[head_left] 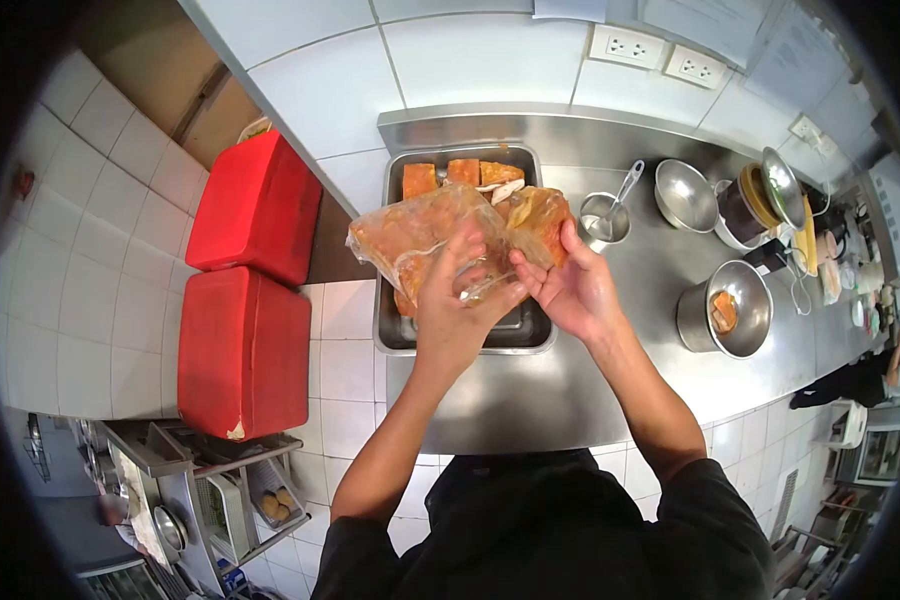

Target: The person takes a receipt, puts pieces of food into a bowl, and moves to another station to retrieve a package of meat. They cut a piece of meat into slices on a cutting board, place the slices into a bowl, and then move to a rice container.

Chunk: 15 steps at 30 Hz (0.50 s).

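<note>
My left hand (448,295) grips a clear plastic bag (410,235), and orange food shows through its film. In my right hand (578,290) is an orange-brown slab of food (538,215), held between thumb and fingers beside the bag. Both hands are close together over a deep steel tray (540,335). More orange blocks of food (420,180) lie along the tray's far end, near a pale strip. The bag hides much of the tray's inside.
The tray rests on a steel counter (515,410). To its right are a small steel pot (605,232) with a ladle (627,185), a steel bowl (685,195), and a larger pot (700,322) holding orange food. Red boxes (242,350) stand left. Another person (860,378) is at far right.
</note>
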Motion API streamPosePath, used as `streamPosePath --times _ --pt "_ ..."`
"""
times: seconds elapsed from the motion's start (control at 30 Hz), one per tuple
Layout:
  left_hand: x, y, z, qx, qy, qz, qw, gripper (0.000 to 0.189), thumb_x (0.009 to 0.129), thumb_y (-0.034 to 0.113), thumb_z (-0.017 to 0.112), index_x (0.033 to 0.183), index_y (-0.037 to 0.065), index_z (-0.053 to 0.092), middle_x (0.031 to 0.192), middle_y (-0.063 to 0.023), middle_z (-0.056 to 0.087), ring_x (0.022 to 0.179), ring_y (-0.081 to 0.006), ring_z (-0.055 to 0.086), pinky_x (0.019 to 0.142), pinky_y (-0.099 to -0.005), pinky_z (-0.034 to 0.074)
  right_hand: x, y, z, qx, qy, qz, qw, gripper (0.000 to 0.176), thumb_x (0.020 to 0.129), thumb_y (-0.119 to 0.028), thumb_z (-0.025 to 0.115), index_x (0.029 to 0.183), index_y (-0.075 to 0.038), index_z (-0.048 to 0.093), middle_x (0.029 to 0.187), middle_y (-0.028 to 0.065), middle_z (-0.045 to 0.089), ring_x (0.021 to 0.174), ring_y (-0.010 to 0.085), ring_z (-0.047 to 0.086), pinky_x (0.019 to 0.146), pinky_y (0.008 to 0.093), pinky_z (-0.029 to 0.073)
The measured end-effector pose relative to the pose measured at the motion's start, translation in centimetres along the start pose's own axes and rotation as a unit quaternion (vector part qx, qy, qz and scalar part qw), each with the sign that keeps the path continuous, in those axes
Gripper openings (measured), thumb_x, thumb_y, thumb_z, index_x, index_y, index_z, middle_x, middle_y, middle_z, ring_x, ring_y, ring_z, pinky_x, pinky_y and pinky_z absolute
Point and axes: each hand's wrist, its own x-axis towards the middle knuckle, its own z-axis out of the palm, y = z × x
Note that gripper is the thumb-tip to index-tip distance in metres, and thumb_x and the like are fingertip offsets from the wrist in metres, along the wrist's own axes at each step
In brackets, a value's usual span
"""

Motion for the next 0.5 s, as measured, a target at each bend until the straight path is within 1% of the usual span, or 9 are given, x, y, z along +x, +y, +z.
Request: streamPosePath --times 0.1,0.2,0.23,0.3,0.33,0.4,0.43,0.5 --pt "-0.4 -0.2 0.2 -0.025 0.006 -0.006 1.0 0.083 0.074 0.012 0.083 0.144 0.004 0.04 0.135 -0.0165 0.05 0.125 -0.0239 0.05 0.1 -0.0372 0.046 -0.2 1.0 0.3 -0.007 -0.003 0.003 1.0 0.047 0.095 -0.033 0.061 0.132 -0.007 0.049 0.126 0.0134 0.06 0.109 0.0296 0.063 0.099 0.0399 0.047" --pt "-0.8 0.2 -0.1 -0.044 0.014 -0.005 0.999 0.085 0.073 0.013 0.084 0.144 0.002 0.039 0.135 -0.0178 0.049 0.125 -0.0248 0.05 0.1 -0.0374 0.046 -0.2 2.0 0.3 -0.045 -0.035 0.0 0.998 0.046 0.093 -0.024 0.063 0.132 -0.003 0.048 0.125 0.0136 0.061 0.109 0.0272 0.063 0.099 0.0392 0.048" --pt "-0.9 0.4 -0.3 -0.048 0.017 -0.003 0.999 0.086 0.073 0.013 0.084 0.144 0.001 0.038 0.135 -0.0181 0.049 0.125 -0.0252 0.05 0.1 -0.0374 0.046 -0.2 2.2 0.6 -0.096 -0.033 -0.034 0.994 0.047 0.091 -0.017 0.065 0.132 -0.002 0.048 0.124 0.0136 0.061 0.11 0.0261 0.062 0.099 0.0383 0.049" --pt "-1.3 0.5 -1.2 -0.062 0.014 -0.003 0.998 0.087 0.073 0.011 0.084 0.145 0.0 0.037 0.136 -0.0182 0.049 0.125 -0.0258 0.05 0.101 -0.0376 0.046 -0.6 2.7 1.7 -0.197 -0.028 -0.103 0.974 0.049 0.087 -0.004 0.068 0.131 0.001 0.048 0.123 0.0136 0.061 0.111 0.0239 0.062 0.097 0.0366 0.05" --pt "-1.5 0.6 -1.7 -0.069 0.012 -0.003 0.998 0.088 0.072 0.01 0.084 0.145 0.0 0.036 0.136 -0.0182 0.049 0.125 -0.0261 0.051 0.102 -0.0377 0.046 -0.9 2.8 2.5 -0.254 -0.031 -0.135 0.957 0.052 0.083 0.002 0.068 0.131 0.002 0.048 0.123 0.0138 0.061 0.112 0.0229 0.061 0.097 0.0356 0.051" --pt "-2.1 0.5 -2.5 -0.088 0.011 0.029 0.996 0.086 0.072 0.005 0.084 0.144 0.0 0.036 0.137 -0.018 0.048 0.125 -0.0263 0.051 0.102 -0.0376 0.046 -1.5 3.2 3.9 -0.363 -0.038 -0.195 0.91 0.058 0.077 0.014 0.068 0.13 0.004 0.048 0.123 0.0142 0.061 0.114 0.0209 0.06 0.095 0.0335 0.052" --pt "-2.4 0.5 -3.0 -0.097 0.011 0.045 0.994 0.086 0.072 0.003 0.083 0.144 0.0 0.036 0.137 -0.018 0.048 0.125 -0.0263 0.051 0.103 -0.0376 0.046 -1.6 3.3 3.8 -0.404 -0.05 -0.199 0.892 0.067 0.07 0.02 0.071 0.131 0.005 0.047 0.126 0.0149 0.059 0.117 0.0204 0.058 0.095 0.0326 0.052" --pt "-3.3 1.7 -3.7 -0.13 -0.019 0.033 0.991 0.084 0.073 -0.001 0.081 0.144 -0.001 0.036 0.138 -0.0173 0.048 0.125 -0.0264 0.051 0.103 -0.0375 0.046 -2.1 3.8 4.2 -0.426 -0.074 -0.196 0.88 0.071 0.069 0.019 0.072 0.134 0.003 0.046 0.129 0.0135 0.057 0.12 0.0213 0.056 0.099 0.0345 0.05"
